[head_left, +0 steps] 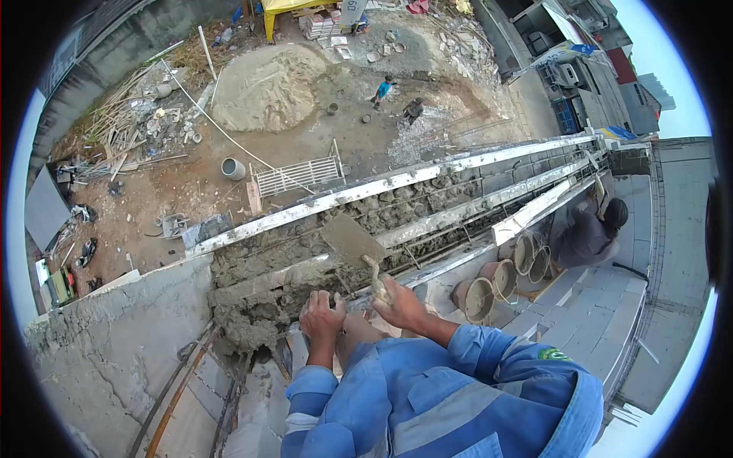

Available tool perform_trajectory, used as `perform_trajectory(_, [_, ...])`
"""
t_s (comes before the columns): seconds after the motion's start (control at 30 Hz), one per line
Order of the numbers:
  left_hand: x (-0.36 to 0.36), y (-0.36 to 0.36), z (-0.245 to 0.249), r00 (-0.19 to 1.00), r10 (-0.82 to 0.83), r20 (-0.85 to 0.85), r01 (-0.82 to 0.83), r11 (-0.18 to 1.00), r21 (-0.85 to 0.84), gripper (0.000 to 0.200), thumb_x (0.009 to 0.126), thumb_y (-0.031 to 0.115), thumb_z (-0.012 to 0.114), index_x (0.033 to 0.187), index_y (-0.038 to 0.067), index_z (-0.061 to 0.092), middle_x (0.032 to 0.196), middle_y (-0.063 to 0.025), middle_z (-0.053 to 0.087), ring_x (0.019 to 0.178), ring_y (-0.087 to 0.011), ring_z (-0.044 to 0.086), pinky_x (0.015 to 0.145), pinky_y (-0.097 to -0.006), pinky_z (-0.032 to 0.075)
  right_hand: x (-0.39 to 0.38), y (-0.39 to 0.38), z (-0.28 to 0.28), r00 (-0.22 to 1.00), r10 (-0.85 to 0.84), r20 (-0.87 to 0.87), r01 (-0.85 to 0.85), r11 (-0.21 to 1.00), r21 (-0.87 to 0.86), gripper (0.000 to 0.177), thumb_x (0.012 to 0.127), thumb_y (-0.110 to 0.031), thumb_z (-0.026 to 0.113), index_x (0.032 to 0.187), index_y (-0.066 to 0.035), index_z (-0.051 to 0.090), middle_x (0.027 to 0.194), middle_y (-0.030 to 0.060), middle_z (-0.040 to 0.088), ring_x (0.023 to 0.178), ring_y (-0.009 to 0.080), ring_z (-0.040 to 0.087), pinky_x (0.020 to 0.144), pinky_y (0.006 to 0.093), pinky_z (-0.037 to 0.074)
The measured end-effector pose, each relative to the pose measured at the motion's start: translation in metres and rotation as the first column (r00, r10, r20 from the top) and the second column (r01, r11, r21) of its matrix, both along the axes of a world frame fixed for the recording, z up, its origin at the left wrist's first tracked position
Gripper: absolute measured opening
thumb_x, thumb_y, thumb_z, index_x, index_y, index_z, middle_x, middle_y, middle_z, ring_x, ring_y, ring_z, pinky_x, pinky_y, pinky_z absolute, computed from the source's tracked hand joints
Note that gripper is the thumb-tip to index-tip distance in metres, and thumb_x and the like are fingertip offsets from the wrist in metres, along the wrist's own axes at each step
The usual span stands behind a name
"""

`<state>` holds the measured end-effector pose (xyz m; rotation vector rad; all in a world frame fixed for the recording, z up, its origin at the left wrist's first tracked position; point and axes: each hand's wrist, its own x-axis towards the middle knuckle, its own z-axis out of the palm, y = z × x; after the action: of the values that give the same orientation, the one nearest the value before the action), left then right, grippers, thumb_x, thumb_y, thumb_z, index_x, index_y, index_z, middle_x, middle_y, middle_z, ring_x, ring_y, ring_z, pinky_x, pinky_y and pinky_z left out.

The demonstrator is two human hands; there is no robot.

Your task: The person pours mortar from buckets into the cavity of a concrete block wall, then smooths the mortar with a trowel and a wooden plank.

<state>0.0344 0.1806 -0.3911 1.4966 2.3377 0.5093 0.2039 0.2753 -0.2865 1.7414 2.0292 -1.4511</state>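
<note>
Mortar (pixel 256 309) coats the trowel (pixel 353 240); the right hand (pixel 401 304) has a closed grip on its handle; the left hand (pixel 322 317) curls, grip contents hidden.

Trough between form boards (pixel 397 183) packed with wet mortar (pixel 259 301) ahead of left hand (pixel 322 317); no gap there. Blade of trowel (pixel 353 240) lies over mortar, fills space ahead of right hand (pixel 401 305). Farther right, trough open but crossed by rebar (pixel 458 229); passage only between bars. Right of right hand: buckets (pixel 489 286) in tight row block low route; room above rims. Co-worker (pixel 588 233) crouched beyond buckets closes far end. Left: rendered wall (pixel 114 336) top bare, free. Beyond outer board: open drop to yard (pixel 229 191).
</note>
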Motion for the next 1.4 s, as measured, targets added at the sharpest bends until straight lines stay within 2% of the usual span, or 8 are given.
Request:
perform_trajectory(0.17, [-0.001, -0.002, -0.003, 0.999, -0.037, -0.006, 0.038, 0.996, 0.085, 0.021, 0.072, 0.028, 0.068, 0.079, 0.01, 0.059, 0.078, -0.0087, 0.058, 0.073, -0.0302, 0.062, 0.065, -0.0432, 0.051, 0.01, -0.011, -0.034, 0.993, -0.111, -0.026, 0.107, 0.986, -0.126, 0.039, 0.084, -0.023, 0.064, 0.108, 0.002, 0.048, 0.089, 0.0296, 0.063, 0.088, 0.049, 0.061, 0.076, 0.049, 0.049])
perform_trajectory(0.47, [-0.004, -0.006, -0.006, 0.996, -0.088, 0.001, 0.086, 0.973, 0.215, 0.018, 0.078, 0.025, 0.066, 0.076, 0.01, 0.056, 0.077, -0.0082, 0.056, 0.075, -0.0271, 0.059, 0.067, -0.0417, 0.046, -0.025, -0.007, -0.031, 0.988, 0.113, -0.107, -0.111, 0.993, 0.027, 0.051, 0.081, -0.024, 0.064, 0.121, 0.003, 0.049, 0.095, 0.0307, 0.063, 0.092, 0.0479, 0.061, 0.081, 0.0491, 0.049])
perform_trajectory(0.6, [-0.011, -0.01, 0.0, 0.988, -0.15, -0.037, 0.154, 0.93, 0.333, 0.018, 0.071, 0.023, 0.071, 0.076, 0.012, 0.058, 0.076, -0.0043, 0.055, 0.076, -0.0247, 0.057, 0.071, -0.0404, 0.043, -0.043, -0.001, -0.037, 0.898, 0.441, 0.011, -0.44, 0.895, 0.075, 0.055, 0.08, -0.027, 0.067, 0.123, 0.004, 0.049, 0.093, 0.03, 0.065, 0.09, 0.0475, 0.062, 0.079, 0.0502, 0.05])
perform_trajectory(0.67, [-0.004, -0.022, 0.018, 0.996, -0.086, -0.017, 0.086, 0.918, 0.388, 0.016, 0.072, 0.021, 0.07, 0.075, 0.012, 0.058, 0.076, -0.0048, 0.055, 0.076, -0.0252, 0.057, 0.07, -0.0404, 0.042, -0.035, -0.005, -0.05, 0.908, 0.416, 0.045, -0.414, 0.876, 0.249, 0.058, 0.079, -0.029, 0.067, 0.127, 0.0, 0.05, 0.086, 0.0268, 0.066, 0.083, 0.046, 0.064, 0.076, 0.0506, 0.052])
perform_trajectory(0.83, [0.021, -0.078, 0.042, 0.967, 0.229, 0.109, -0.253, 0.887, 0.386, 0.013, 0.073, 0.016, 0.071, 0.076, 0.01, 0.06, 0.077, -0.0076, 0.057, 0.076, -0.0292, 0.056, 0.068, -0.0426, 0.042, -0.044, 0.006, -0.02, 0.655, 0.726, 0.21, -0.753, 0.65, 0.102, 0.059, 0.08, -0.03, 0.065, 0.129, 0.0, 0.05, 0.09, 0.0248, 0.067, 0.083, 0.0417, 0.066, 0.074, 0.0488, 0.054])
perform_trajectory(0.97, [0.02, -0.125, 0.052, 0.909, 0.385, 0.161, -0.416, 0.817, 0.399, 0.011, 0.076, 0.01, 0.07, 0.076, 0.006, 0.06, 0.076, -0.0103, 0.059, 0.074, -0.0325, 0.058, 0.066, -0.0446, 0.046, -0.049, -0.013, -0.018, 0.717, 0.677, 0.165, -0.693, 0.667, 0.274, 0.058, 0.082, -0.031, 0.065, 0.132, -0.005, 0.051, 0.106, 0.021, 0.065, 0.081, 0.0394, 0.067, 0.071, 0.0494, 0.054])
perform_trajectory(1.1, [0.015, -0.153, 0.095, 0.839, 0.5, 0.213, -0.544, 0.765, 0.346, 0.01, 0.078, 0.007, 0.07, 0.078, 0.004, 0.061, 0.076, -0.0112, 0.061, 0.072, -0.0326, 0.06, 0.066, -0.0432, 0.048, -0.073, -0.034, 0.011, 0.54, 0.829, 0.144, -0.824, 0.486, 0.293, 0.046, 0.087, -0.027, 0.059, 0.127, -0.006, 0.051, 0.123, 0.0247, 0.054, 0.081, 0.0398, 0.066, 0.068, 0.0494, 0.055])
perform_trajectory(1.4, [0.015, -0.16, 0.129, 0.771, 0.517, 0.373, -0.628, 0.716, 0.305, 0.007, 0.08, 0.005, 0.07, 0.084, 0.002, 0.065, 0.078, -0.0123, 0.064, 0.071, -0.0296, 0.063, 0.065, -0.0383, 0.05, -0.11, -0.047, -0.003, 0.328, 0.907, 0.266, -0.926, 0.253, 0.279, 0.032, 0.095, -0.013, 0.042, 0.119, 0.004, 0.054, 0.086, 0.0237, 0.067, 0.075, 0.0377, 0.069, 0.063, 0.0484, 0.055])
